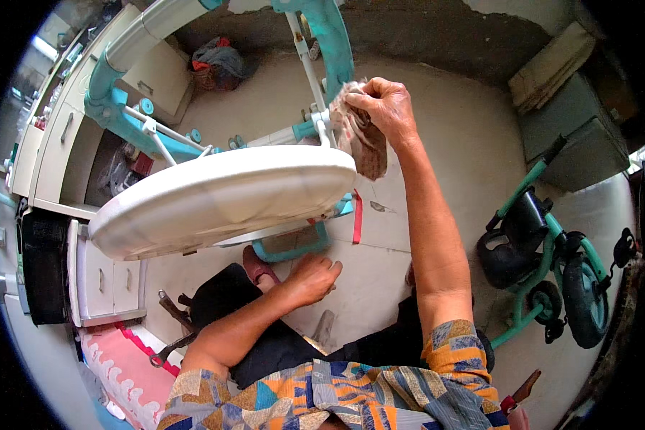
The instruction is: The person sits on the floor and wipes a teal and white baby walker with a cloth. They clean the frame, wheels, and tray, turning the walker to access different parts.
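My right hand (384, 107) grips a crumpled, stained cloth (368, 145) between thumb and fingers. The cloth hangs beside the white joint of a teal and white tubular frame (336, 48) with small wheels. A large white round seat or tray (226, 199), tilted with smudges on its face, is joined to this frame. Below it, near a teal loop-shaped bar (295, 247), is my left hand (312, 277), its fingers curled; whether anything small is between them cannot be told. A red strap (358, 217) hangs below the seat's right end.
A green-framed child's tricycle (548, 236) with black wheels stands at the right, near a grey box (570, 134) with folded cloth on top. Drawer cabinets (59, 140) line the left. A dark bundle of clothes (220, 64) lies on the tiled floor at the back.
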Demonstrator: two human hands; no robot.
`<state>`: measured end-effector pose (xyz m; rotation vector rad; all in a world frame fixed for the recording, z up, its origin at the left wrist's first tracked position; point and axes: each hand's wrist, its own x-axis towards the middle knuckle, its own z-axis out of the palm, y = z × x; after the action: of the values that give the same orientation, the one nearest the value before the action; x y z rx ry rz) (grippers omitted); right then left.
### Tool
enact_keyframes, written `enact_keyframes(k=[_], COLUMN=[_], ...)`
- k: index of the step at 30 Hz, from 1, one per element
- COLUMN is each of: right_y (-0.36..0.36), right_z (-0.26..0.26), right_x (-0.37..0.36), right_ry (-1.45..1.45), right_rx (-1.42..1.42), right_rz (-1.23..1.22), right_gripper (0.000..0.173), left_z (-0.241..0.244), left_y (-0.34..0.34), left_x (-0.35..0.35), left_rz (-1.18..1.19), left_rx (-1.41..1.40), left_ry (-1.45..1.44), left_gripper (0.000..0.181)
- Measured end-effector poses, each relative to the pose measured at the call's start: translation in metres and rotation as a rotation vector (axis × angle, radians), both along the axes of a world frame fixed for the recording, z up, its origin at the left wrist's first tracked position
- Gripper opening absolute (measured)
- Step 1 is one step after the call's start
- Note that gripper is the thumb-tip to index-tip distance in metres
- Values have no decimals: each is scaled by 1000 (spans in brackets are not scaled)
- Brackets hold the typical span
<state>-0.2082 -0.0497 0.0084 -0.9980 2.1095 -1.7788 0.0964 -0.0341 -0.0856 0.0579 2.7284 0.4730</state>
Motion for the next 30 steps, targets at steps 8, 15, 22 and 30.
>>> enact_keyframes(k=[8, 15, 22, 30], right_y=[-3, -15, -54, -40], right_z=[-9, 20, -70, -52], right_x=[-13, 0, 8, 20], right_ry=[153, -601, 96, 533], right_rx=[52, -317, 155, 99], right_rz=[-98, 608, 411, 266], right_gripper=[20, 16, 29, 18], left_z=[-2, -9, -20, -29], left_y=[0, -3, -1, 1], left_x=[-6, -14, -25, -24], left_rz=[4, -7, -31, -24], left_rx=[-13, -28, -10, -22], left_ry=[0, -94, -202, -213], left_gripper=[32, 39, 43, 46])
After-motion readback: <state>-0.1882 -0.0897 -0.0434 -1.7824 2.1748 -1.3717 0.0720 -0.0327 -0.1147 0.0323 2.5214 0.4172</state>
